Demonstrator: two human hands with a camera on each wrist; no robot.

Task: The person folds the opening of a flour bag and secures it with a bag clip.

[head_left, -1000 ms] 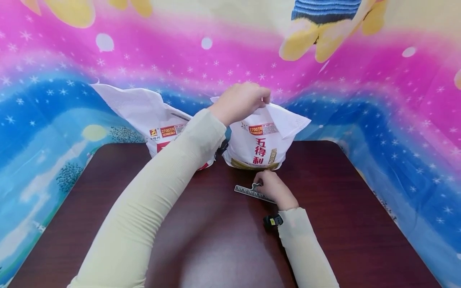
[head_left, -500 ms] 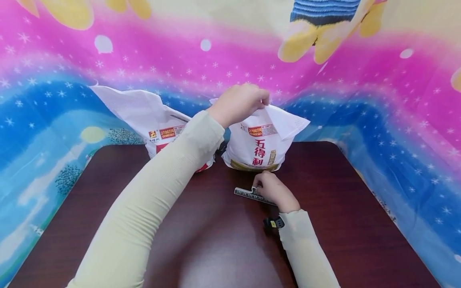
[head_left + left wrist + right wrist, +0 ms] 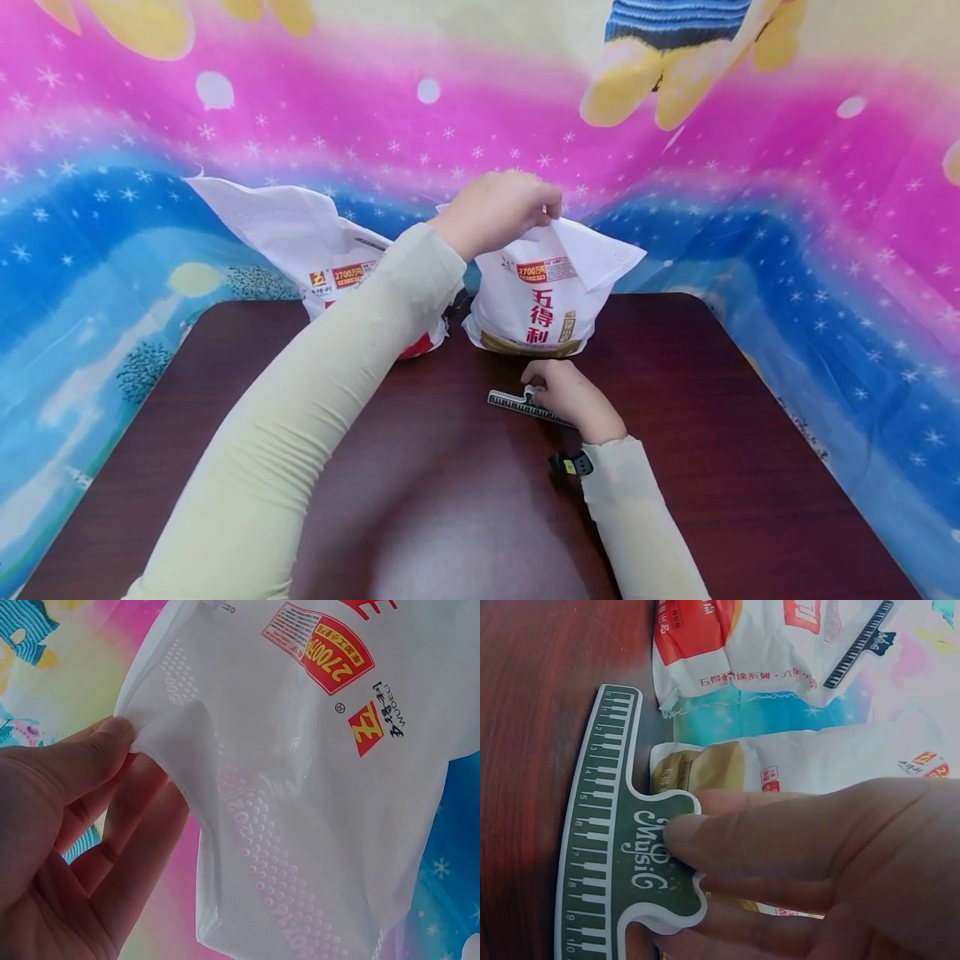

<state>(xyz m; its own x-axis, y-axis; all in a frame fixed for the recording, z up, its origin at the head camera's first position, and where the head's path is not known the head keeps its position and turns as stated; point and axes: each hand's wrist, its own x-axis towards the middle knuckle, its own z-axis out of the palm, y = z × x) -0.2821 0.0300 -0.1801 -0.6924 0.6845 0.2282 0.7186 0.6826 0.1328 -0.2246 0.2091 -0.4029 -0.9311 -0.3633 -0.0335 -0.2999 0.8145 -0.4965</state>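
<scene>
My left hand [image 3: 498, 212] pinches the top edge of a white flour bag [image 3: 542, 312], which stands upright at the back of the table. In the left wrist view, thumb and fingers hold the edge of this bag [image 3: 300, 772], and its embossed top corner spreads to the side. Just in front of the bag, my right hand [image 3: 573, 400] grips a long bulldog-style clip [image 3: 510, 402] by its handle, low over the table. In the right wrist view, the clip [image 3: 600, 817] shows a piano-key ruler and the word "Music"; my thumb presses its handle.
A second white flour bag [image 3: 330, 267] stands to the left, partly behind my left sleeve [image 3: 300, 408]. A similar dark clip [image 3: 859, 645] sits across its top. The brown table [image 3: 450, 517] meets a patterned cloth backdrop [image 3: 750, 192] behind.
Both hands keep their holds, the left on the bag's top and the right on the clip. The left forearm and the right fingers have shifted only slightly.
</scene>
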